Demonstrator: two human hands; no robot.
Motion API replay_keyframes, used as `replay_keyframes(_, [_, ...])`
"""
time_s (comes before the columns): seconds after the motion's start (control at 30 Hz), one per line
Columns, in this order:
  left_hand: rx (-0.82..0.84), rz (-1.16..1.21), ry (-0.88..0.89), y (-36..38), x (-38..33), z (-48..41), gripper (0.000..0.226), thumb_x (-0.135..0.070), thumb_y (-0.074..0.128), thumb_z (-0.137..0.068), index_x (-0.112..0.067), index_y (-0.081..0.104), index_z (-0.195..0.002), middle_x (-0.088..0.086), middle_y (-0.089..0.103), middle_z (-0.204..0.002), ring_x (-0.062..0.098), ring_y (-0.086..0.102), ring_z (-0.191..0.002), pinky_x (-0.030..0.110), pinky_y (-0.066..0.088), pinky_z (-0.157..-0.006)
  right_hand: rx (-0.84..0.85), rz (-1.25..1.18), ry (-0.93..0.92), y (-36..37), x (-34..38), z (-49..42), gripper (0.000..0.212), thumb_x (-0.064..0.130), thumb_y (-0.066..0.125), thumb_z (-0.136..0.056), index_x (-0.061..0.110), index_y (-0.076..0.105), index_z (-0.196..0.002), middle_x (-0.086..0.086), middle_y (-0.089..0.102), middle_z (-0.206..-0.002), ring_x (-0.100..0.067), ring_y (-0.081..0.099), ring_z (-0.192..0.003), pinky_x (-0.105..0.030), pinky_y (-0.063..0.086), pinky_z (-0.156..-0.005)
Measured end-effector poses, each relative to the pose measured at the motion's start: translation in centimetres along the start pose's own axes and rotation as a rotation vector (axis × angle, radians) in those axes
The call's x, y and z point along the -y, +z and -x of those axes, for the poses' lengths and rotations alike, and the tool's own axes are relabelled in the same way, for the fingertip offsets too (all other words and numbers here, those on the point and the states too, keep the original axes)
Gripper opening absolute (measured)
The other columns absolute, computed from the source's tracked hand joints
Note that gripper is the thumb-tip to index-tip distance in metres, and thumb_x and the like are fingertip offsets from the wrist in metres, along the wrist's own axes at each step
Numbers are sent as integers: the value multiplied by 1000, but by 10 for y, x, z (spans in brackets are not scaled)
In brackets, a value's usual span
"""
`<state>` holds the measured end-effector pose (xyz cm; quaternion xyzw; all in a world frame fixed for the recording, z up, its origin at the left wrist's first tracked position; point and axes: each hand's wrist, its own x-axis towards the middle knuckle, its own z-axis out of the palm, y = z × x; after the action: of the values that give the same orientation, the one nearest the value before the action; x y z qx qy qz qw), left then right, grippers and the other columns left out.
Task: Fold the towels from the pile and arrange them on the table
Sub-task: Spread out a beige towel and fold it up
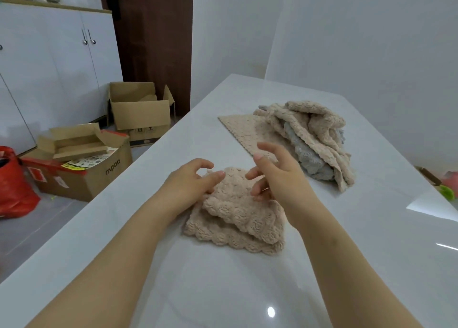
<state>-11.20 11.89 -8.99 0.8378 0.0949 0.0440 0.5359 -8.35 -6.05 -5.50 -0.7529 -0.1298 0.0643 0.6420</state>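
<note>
Glossy white table [223, 290] nearest. Left hand [190, 181]: fingers loose, thumb resting on folded beige towel [238, 218], fluffy, scalloped edges. Right hand [275, 171]: spread above it, gripping nothing. Rumpled beige-grey pile [309, 139] partly hides flat towel [243, 129]

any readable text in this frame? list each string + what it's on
"rapoo": printed on the side of the cardboard box on the floor.
Printed marks low on the open box behind it: too small to read.
Printed sheet lying on top of the cardboard box: blurred, unreadable.
Nothing else legible.
</note>
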Motion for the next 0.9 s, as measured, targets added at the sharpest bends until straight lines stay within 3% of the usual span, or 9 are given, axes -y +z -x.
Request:
replay_keyframes(0.13, [-52,-189,69,5,-2,3,28,-50,70,-70,-44,56,-93,-10,67,-70,2,58,-63,24,38,-54,-148,200,-70,-8,-13,3,18,27,55,-89,33,55,-106,5,64,-66,-2,54,-48,-24,45,-51])
replay_keyframes(0.27, [-186,-325,88,2,-12,10,26,-62,57,-73,-38,61,-84,-11,56,-60,5,54,-64,25,35,-54,-143,269,-85,-8,-23,2,14,27,55,-87,38,55,-96,3,65,-69,-9,56,-57,-32,49,-63])
replay_keyframes(0.37, [-111,-494,24,1,-16,16,39,-74,45,-70,-42,56,-90,-16,53,-71,9,55,-76,27,37,-58,-156,301,-111,-9,-31,3,14,27,55,-87,41,53,-90,2,65,-71,-8,57,-59,-27,47,-62])
replay_keyframes(0.43, [-18,-545,-16,4,-17,18,42,-72,50,-70,-45,51,-102,-13,55,-81,12,56,-85,28,41,-66,-175,302,-123,-9,-34,5,14,27,56,-87,41,54,-90,2,65,-71,-7,58,-61,-23,45,-61])
replay_keyframes(0.53, [34,-384,15,8,-21,20,43,-53,70,-69,-41,51,-106,-8,62,-83,11,60,-82,27,43,-67,-198,295,-134,-7,-38,6,17,25,54,-87,43,53,-86,5,65,-70,-6,58,-63,-20,42,-59])
replay_keyframes(0.63, [54,70,21,3,-27,23,38,-20,80,-67,-31,60,-98,-4,65,-68,5,62,-60,19,46,-55,-229,270,-162,-4,-41,8,22,22,55,-87,44,53,-83,4,65,-67,-5,57,-61,-17,41,-58])
replay_keyframes(0.7, [83,275,-26,3,-28,23,40,-8,79,-67,-27,62,-97,-1,62,-66,8,62,-59,23,49,-59,-237,251,-193,-2,-41,10,25,19,55,-87,44,54,-82,4,64,-65,-5,56,-59,-14,41,-57])
replay_keyframes(0.83, [1,443,-168,12,-24,18,46,-16,79,-68,-27,53,-104,7,61,-89,20,62,-77,31,48,-66,-250,204,-248,1,-40,12,28,16,56,-86,44,55,-83,4,63,-62,-4,56,-60,-10,41,-57])
replay_keyframes(0.9, [-77,301,-146,18,-19,16,58,-25,82,-66,-32,47,-112,3,57,-98,18,59,-87,29,45,-68,-247,183,-265,1,-39,13,29,14,57,-86,43,56,-84,4,62,-61,-5,57,-59,-11,42,-57])
